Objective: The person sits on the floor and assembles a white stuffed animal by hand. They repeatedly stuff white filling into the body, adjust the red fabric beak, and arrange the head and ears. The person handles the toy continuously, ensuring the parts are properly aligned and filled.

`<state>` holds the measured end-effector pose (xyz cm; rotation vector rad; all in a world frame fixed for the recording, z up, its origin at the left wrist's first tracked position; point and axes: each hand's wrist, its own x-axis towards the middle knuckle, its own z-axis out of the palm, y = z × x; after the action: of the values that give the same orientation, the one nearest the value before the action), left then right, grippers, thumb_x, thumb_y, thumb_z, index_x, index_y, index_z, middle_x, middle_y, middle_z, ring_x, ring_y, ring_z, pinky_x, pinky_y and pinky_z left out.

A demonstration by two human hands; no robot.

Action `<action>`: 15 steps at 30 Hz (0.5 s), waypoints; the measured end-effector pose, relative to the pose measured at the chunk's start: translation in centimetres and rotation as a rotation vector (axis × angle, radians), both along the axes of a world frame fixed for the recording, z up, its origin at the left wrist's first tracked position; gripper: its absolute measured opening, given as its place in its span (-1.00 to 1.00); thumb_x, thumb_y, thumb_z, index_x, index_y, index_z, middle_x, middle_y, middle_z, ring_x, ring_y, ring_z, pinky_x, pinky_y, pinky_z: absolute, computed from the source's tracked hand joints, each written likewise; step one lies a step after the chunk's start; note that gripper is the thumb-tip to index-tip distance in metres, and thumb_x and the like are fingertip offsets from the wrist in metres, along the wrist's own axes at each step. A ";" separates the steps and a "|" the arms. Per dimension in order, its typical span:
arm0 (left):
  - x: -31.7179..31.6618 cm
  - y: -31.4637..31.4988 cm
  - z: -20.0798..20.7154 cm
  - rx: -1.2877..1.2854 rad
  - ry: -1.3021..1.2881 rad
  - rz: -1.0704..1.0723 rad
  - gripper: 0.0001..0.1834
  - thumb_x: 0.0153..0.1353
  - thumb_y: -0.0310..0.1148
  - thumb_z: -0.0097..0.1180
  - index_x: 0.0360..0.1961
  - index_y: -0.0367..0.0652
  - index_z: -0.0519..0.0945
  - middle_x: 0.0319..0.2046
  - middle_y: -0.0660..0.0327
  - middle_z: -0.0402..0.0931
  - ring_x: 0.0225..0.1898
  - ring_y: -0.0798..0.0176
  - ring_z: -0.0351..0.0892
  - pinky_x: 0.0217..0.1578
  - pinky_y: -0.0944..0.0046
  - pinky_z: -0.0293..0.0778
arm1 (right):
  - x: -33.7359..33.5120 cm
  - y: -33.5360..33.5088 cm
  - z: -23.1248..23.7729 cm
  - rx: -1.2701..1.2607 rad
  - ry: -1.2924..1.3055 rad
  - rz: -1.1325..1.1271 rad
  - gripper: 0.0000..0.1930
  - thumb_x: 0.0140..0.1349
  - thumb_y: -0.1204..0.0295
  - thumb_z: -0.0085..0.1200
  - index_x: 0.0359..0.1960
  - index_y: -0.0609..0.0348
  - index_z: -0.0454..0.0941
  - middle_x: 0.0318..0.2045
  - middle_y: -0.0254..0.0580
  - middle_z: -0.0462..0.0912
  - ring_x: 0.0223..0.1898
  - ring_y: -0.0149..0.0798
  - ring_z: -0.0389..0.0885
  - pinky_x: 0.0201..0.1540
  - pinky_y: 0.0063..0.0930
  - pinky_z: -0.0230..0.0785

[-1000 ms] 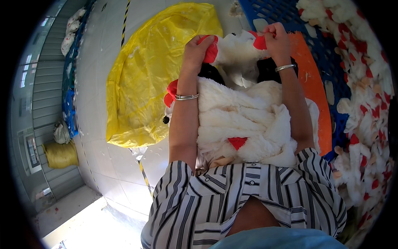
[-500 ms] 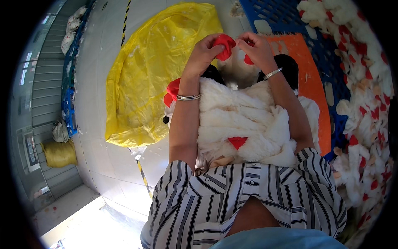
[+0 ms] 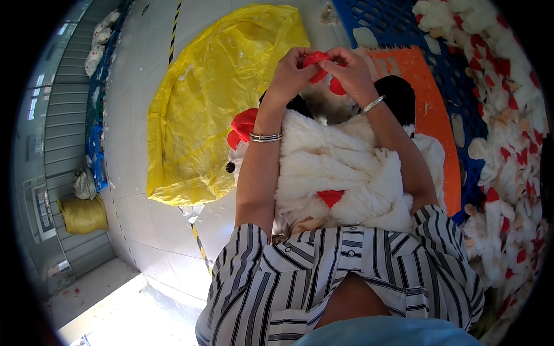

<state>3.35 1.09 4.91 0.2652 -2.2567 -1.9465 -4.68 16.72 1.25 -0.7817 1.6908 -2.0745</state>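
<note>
Far L, by the wall: a yellow sack (image 3: 84, 215), w/ a pale grey bag (image 3: 85, 183) just above it. Next, on the tiled floor (image 3: 161, 236), a large yellow plastic bag (image 3: 222, 109) lies spread; black-and-yellow tape (image 3: 200, 248) runs below its lower edge. Beside your L forearm, a red fabric flap (image 3: 244, 123) and a small black ball (image 3: 231, 166) stick out. Your L hand (image 3: 286, 79), w/ bangles (image 3: 265, 138) at the wrist, pinches a red fabric piece (image 3: 315, 58) btwn thumb & fingers. That piece is held up btwn both hands, beyond the white plush fabric (image 3: 329, 153), which lies btwn your forearms w/ a red triangle (image 3: 330, 198) on it. Your R hand (image 3: 356, 75) pinches the same piece from its R side. A second red piece (image 3: 337, 87) shows just below; can't tell if it's joined. Further R: an orange sheet (image 3: 435, 124), a blue lattice pallet (image 3: 398, 26), then a heap of white plush parts w/ red bits (image 3: 508, 150).
</note>
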 end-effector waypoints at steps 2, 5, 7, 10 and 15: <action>-0.4 -0.8 -0.5 -0.047 -0.046 0.110 -0.66 0.17 -0.43 0.24 -0.04 -0.30 0.53 -0.27 0.29 0.59 -0.24 0.46 0.54 -0.17 0.46 0.46 | 0.2 0.0 0.2 -0.002 -0.060 -0.031 -0.82 0.24 0.46 0.20 -0.15 0.22 0.58 -0.35 -0.39 0.62 -0.38 -0.58 0.50 -0.33 -0.68 0.36; -0.4 -0.9 -1.2 -0.214 -0.022 0.145 -0.85 0.11 -0.47 0.23 -0.30 -0.29 0.57 -0.44 0.30 0.59 -0.39 0.47 0.53 -0.31 0.44 0.49 | 0.5 0.0 0.6 -0.001 -0.105 -0.040 -0.81 0.26 0.47 0.15 -0.12 0.24 0.61 -0.35 -0.40 0.62 -0.40 -0.60 0.47 -0.33 -0.69 0.35; -0.5 -0.4 -1.5 -0.159 0.069 0.129 -0.86 0.11 -0.46 0.23 -0.33 -0.29 0.58 -0.45 0.30 0.59 -0.39 0.49 0.52 -0.32 0.44 0.49 | 0.4 -0.1 0.4 0.007 -0.098 -0.048 -0.78 0.28 0.45 0.12 -0.10 0.27 0.61 -0.34 -0.39 0.63 -0.39 -0.60 0.48 -0.32 -0.68 0.36; -0.6 0.2 -1.2 -0.096 0.096 0.119 -0.86 0.12 -0.44 0.22 -0.33 -0.30 0.61 -0.43 0.30 0.60 -0.38 0.49 0.52 -0.30 0.44 0.49 | 0.0 -0.1 -0.2 -0.007 -0.100 -0.068 -0.73 0.27 0.43 0.10 -0.05 0.29 0.62 -0.33 -0.38 0.64 -0.36 -0.58 0.51 -0.30 -0.66 0.40; 0.0 -0.1 -0.4 -0.076 0.029 0.023 -0.77 0.20 -0.40 0.17 -0.17 -0.31 0.65 -0.39 0.29 0.63 -0.37 0.50 0.52 -0.27 0.44 0.48 | -0.9 1.2 -0.1 0.018 -0.117 0.061 -0.73 0.26 0.43 0.11 -0.06 0.29 0.62 -0.37 -0.37 0.64 -0.36 -0.54 0.53 -0.25 -0.66 0.41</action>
<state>3.38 1.03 4.47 0.2510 -2.2929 -1.8361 -5.55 17.91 1.15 -0.6835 1.6011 -2.0209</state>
